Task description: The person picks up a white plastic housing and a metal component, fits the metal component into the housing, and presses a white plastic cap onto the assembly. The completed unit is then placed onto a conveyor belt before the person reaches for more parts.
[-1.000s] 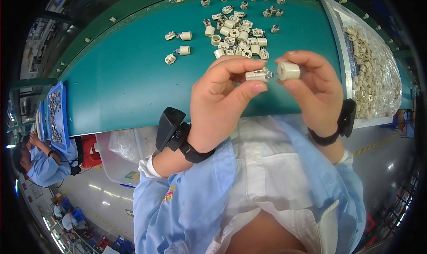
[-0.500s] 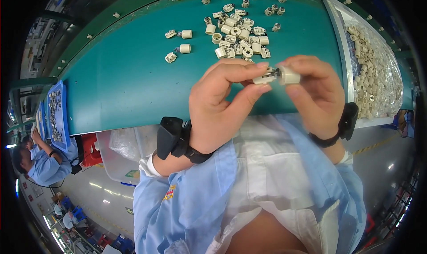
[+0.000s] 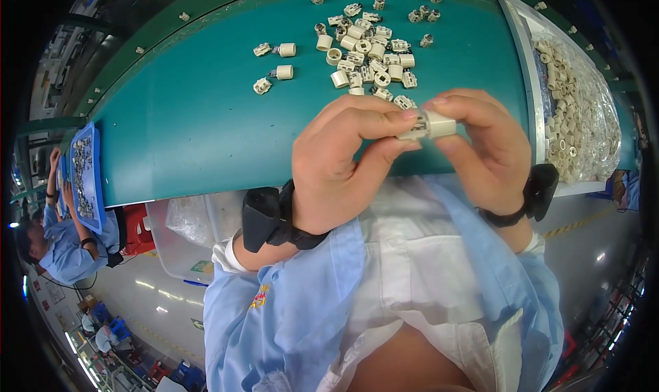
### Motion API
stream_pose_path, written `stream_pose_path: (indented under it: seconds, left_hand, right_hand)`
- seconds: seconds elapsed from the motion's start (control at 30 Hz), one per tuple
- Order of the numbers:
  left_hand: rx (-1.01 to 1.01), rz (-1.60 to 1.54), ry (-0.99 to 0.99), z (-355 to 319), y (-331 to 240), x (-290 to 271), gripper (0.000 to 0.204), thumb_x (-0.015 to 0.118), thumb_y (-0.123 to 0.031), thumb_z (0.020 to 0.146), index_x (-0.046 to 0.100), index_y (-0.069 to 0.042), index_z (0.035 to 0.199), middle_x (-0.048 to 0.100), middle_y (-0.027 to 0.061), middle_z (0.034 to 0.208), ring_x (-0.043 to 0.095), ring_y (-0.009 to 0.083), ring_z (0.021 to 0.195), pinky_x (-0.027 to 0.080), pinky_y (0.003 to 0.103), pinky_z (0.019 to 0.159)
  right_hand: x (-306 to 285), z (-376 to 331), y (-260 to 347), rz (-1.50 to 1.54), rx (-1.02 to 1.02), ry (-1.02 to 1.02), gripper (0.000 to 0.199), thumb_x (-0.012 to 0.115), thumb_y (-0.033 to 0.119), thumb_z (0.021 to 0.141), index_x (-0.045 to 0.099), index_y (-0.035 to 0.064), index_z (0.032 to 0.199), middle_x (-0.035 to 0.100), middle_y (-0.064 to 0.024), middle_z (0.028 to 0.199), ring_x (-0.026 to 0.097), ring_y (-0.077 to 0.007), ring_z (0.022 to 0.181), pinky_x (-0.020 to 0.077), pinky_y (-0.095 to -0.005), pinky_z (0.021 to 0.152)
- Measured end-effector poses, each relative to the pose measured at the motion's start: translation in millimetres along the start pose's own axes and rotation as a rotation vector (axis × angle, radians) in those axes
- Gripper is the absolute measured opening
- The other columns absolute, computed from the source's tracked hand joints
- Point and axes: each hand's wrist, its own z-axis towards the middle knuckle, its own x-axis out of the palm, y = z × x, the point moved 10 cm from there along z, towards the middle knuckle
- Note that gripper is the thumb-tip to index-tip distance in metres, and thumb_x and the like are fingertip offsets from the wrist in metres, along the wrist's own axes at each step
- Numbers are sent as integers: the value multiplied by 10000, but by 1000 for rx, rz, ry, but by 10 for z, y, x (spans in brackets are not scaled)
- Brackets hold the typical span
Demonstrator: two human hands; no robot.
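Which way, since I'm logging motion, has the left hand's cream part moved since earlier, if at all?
Yes: judged against the white-framed tray, the cream part in the left hand has shifted right, towards it, and nearer the body.

I can't make out a single word or number for certain anywhere around me. The nearest thing to lettering is the small red and yellow embroidery (image 3: 259,297) on the left chest of my light blue jacket (image 3: 302,323); folds in the cloth and its small size keep me from reading it. Below the tabletop edge, to my left, a green and yellow label (image 3: 202,267) shows at the clear plastic bin (image 3: 168,244), its print too small to tell. A small dark sign (image 3: 198,323) lies on the floor (image 3: 154,297), and a pale sheet (image 3: 56,293) hangs far to my left; both are illegible.
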Motion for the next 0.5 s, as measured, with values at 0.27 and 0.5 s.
stream_pose_path:
  seconds: [0.27,0.5]
  left_hand:
    - [22,-32,91,-19,19,83,201,526,90,761,490,10,942,504,133,952,536,164,838,482,247,701]
    - [37,-40,102,-16,65,95,181,532,61,771,483,8,938,501,126,930,535,159,823,487,238,674]
  right_hand:
    - [-10,-19,-127,235,31,-88,268,590,38,759,526,-18,1013,543,-133,983,561,-185,857,471,-263,728]
    - [17,-37,-140,222,43,-103,266,584,35,764,520,-21,1016,538,-135,981,557,-190,886,471,-271,759]
